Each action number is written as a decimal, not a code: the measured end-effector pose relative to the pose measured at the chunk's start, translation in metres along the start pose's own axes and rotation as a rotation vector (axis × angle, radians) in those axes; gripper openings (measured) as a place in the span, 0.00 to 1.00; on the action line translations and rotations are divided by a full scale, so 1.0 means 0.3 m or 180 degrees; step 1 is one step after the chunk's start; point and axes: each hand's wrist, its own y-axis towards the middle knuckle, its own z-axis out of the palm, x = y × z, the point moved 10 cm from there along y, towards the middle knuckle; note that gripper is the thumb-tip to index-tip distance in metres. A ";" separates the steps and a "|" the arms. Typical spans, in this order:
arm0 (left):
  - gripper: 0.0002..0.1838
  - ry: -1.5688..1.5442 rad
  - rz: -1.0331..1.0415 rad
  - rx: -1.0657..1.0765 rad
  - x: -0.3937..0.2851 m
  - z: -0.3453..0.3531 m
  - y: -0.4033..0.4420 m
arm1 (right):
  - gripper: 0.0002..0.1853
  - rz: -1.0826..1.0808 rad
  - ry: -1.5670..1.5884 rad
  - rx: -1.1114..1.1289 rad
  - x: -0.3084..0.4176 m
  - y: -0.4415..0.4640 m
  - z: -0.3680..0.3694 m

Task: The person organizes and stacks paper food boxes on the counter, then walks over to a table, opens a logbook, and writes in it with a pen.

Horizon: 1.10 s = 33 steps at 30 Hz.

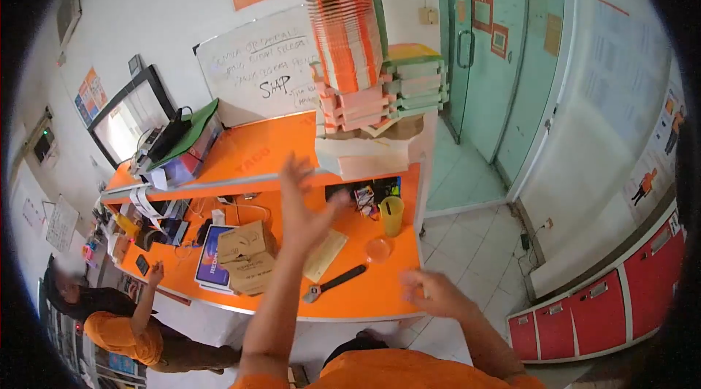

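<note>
Orange table (381,285), left hand (305,208) spread, tall carton stack (342,31) just beyond and above it, right hand (438,292) lower, blurred, can't tell its grip; stack probably wants gentle two-palm handling.

The plain white wall (168,2) is brightly lit. The row of boxy red cabinets (597,316) is bent near the edge, and the corners are covered in black. The person's bare left hand (307,219) and the thin writing (255,51) on the white board (232,108) are blurred.

Left hand (305,222) high, fingers (295,172) apart
</note>
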 end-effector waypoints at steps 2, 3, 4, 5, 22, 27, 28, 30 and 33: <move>0.49 -0.1148 -0.0758 0.0244 0.081 0.027 0.200 | 0.27 -0.0600 -0.0254 -0.0703 0.254 0.105 -0.236; 0.48 -0.1827 -0.1423 0.0678 0.124 0.073 0.268 | 0.27 -0.0889 -0.0297 -0.1074 0.398 0.158 -0.366; 0.47 -0.2496 -0.2075 0.1130 0.145 0.127 0.279 | 0.26 -0.1474 -0.0970 -0.1654 0.560 0.189 -0.494; 0.47 -0.2794 -0.2288 0.1251 0.150 0.163 0.273 | 0.26 -0.1764 -0.0731 -0.1973 0.729 0.226 -0.608; 0.52 -0.5527 -0.2060 0.0606 0.132 0.398 0.480 | 0.55 0.0397 -0.2743 -0.0882 1.130 1.325 -1.061; 0.53 -0.5195 -0.1890 0.0942 0.090 0.392 0.494 | 0.56 0.0047 -0.3754 -0.1542 1.054 1.269 -0.880; 0.52 -0.5108 -0.1828 0.0922 0.072 0.389 0.494 | 0.56 0.0152 -0.3960 -0.1829 1.046 1.243 -0.863; 0.50 -0.5047 -0.1877 0.0799 0.044 0.376 0.495 | 0.53 0.0150 -0.3778 -0.1977 0.997 1.254 -0.858; 0.39 -0.4807 -0.1941 0.0922 0.030 0.413 0.474 | 0.50 -0.0350 -0.3671 -0.2525 0.992 1.178 -0.862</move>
